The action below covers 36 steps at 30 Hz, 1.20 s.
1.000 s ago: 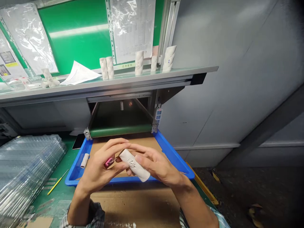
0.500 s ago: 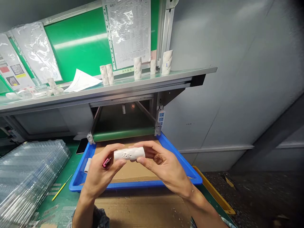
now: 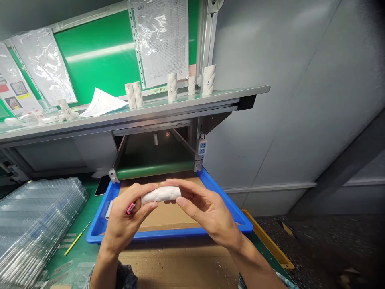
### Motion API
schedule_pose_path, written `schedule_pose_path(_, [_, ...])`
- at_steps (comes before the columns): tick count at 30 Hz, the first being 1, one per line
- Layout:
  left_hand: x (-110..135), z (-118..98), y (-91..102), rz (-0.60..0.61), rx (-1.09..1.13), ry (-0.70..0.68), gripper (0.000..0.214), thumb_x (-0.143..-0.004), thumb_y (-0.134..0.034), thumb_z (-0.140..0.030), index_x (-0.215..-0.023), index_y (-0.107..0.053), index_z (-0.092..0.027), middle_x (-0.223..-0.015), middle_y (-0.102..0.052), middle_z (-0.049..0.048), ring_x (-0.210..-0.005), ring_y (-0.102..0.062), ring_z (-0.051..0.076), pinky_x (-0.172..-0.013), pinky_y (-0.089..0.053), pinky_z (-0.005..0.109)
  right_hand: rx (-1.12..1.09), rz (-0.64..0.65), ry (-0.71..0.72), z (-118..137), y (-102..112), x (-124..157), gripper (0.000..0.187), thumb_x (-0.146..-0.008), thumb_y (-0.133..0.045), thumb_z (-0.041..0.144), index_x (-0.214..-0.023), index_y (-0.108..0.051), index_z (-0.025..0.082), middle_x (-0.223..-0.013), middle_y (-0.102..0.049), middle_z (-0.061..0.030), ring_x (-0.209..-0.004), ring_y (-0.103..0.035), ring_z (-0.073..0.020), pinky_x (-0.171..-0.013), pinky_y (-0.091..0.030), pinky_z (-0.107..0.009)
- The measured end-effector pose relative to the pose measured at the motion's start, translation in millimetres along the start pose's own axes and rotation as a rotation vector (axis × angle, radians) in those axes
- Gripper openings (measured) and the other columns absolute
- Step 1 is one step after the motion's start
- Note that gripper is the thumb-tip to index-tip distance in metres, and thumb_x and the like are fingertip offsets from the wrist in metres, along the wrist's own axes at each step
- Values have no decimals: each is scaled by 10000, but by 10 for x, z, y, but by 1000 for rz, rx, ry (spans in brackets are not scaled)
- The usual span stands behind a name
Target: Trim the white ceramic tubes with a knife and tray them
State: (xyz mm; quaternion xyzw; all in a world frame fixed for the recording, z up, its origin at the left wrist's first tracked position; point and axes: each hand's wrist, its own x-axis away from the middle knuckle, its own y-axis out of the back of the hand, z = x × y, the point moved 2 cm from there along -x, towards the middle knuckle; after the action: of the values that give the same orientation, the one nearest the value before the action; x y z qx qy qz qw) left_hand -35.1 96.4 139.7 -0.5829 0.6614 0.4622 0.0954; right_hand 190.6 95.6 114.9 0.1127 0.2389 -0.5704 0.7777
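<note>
A short white cylinder (image 3: 162,194) with a twisted, embossed surface lies level between my two hands, above the blue tray. My left hand (image 3: 124,212) pinches its left end between thumb and fingers. Tucked in that same palm is a small pink tool (image 3: 130,208) with a bit of metal showing; most of it is hidden. The thumb and fingertips of my right hand (image 3: 207,210) close on the cylinder's right end. Another white cylinder (image 3: 108,210) rests at the left side of the tray, partly covered by my left hand.
The blue tray (image 3: 168,235), lined with cardboard, sits below a green conveyor belt (image 3: 156,156) carrying one white cylinder (image 3: 155,139). Clear plastic trays (image 3: 45,216) are stacked left, beside a yellow pen-like tool (image 3: 77,238). Several white cylinders stand on the shelf (image 3: 180,102) above.
The cylinder has been turned about its long axis: the lettering that faced me is out of sight, and a twisted, dented side shows. Both hands keep their hold.
</note>
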Motion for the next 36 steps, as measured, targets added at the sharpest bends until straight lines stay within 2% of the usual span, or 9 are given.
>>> schedule_pose_path(3, [1, -19, -10, 5, -24, -36, 300, -1027, -779, -265, -1323, -769, -314, -994, -761, -8, -642, -499, 97, -586, -418, 199, -31, -18, 29, 16, -27, -1, 289, -1060, -717, 369, -1332, -790, 300, -1131, -824, -40, -898, -748, -163, -898, -620, -296])
schedule_pose_path(7, [6, -50, -40, 17, -38, -76, 330, -1020, -778, -219, -1341, -760, -295, -1045, -793, 3, -662, -554, 93, -592, -443, 192, -112, -76, 56, 17, -79, 7, 248, -1059, -709, 400, -1260, -816, 302, -1186, -806, -55, -854, -684, -145, -786, -593, -251])
schedule_pose_path(11, [27, -63, -72, -2, -60, -148, 353, -1016, -790, -218, -1364, -752, -255, -1041, -805, 37, -764, -679, 118, -652, -512, 194, -164, -114, 97, 21, -111, 27, 219, -1050, -718, 394, -1219, -814, 294, -1246, -800, -70, -987, -700, -180, -786, -583, -255])
schedule_pose_path(17, [58, -92, -122, -13, -101, -236, 412, -1024, -773, -183, -1426, -718, -253, -1159, -815, 85, -963, -775, 177, -700, -575, 206, -169, -141, 113, 66, -126, 42, 235, -1036, -719, 422, -1179, -811, 259, -1222, -805, -99, -991, -716, -213, -779, -577, -305])
schedule_pose_path(26, [98, -122, -125, -21, -136, -295, 481, -1006, -775, -106, -1457, -695, -253, -1173, -817, 72, -967, -781, 163, -862, -602, 230, -229, -120, 144, 60, -122, 54, 192, -1028, -729, 375, -1169, -821, 283, -1195, -802, -65, -1000, -709, -197, -788, -551, -291])
schedule_pose_path(30, [112, -125, -144, -15, -152, -315, 532, -990, -787, -85, -1477, -683, -272, -1194, -815, 63, -969, -783, 162, -834, -603, 224, -284, -149, 123, 0, -120, 48, 175, -1047, -713, 401, -1090, -832, 278, -1116, -804, -49, -931, -677, -179, -740, -507, -270])
schedule_pose_path(32, [110, -127, -150, -6, -155, -313, 533, -989, -791, -90, -1478, -681, -272, -1191, -815, 63, -952, -780, 164, -813, -604, 227, -292, -182, 95, -15, -119, 48, 264, -1077, -660, 455, -1034, -826, 254, -1086, -806, -65, -875, -647, -180, -713, -484, -280])
schedule_pose_path(36, [107, -109, -140, -26, -174, -267, 477, -1003, -782, -131, -1454, -699, -262, -1183, -817, 70, -929, -783, 172, -767, -604, 227, -259, -130, 61, 7, -120, 65, 344, -1060, -634, 512, -1181, -809, 242, -1219, -796, -106, -910, -616, -211, -745, -485, -319])
